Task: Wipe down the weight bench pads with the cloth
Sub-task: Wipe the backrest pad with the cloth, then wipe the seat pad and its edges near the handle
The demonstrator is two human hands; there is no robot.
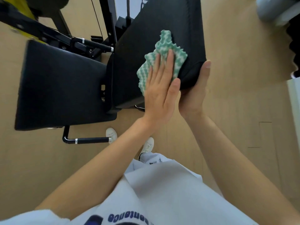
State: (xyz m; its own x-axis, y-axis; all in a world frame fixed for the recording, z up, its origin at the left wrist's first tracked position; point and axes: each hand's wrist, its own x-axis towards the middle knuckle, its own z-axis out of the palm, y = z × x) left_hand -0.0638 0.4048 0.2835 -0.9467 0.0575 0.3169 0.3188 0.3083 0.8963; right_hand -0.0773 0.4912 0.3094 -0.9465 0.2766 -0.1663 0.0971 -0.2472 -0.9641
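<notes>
Cloth pressed flat by left hand on back pad; right hand cups pad end

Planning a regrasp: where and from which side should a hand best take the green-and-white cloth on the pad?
Probably the loose corner of the green-and-white zigzag cloth, which lies free on the black padded backrest beyond the flat left hand. Come from above the pad face and pinch that scalloped tip; the rest is pinned under the palm.

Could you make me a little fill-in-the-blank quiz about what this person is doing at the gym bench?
1. The left hand presses a green-and-white ____ flat against the backrest pad.
2. The right hand holds the pad's near ____.
3. The seat pad is coloured ____.
4. The shoes are ____.

Missing words: cloth; end; black; white
</notes>
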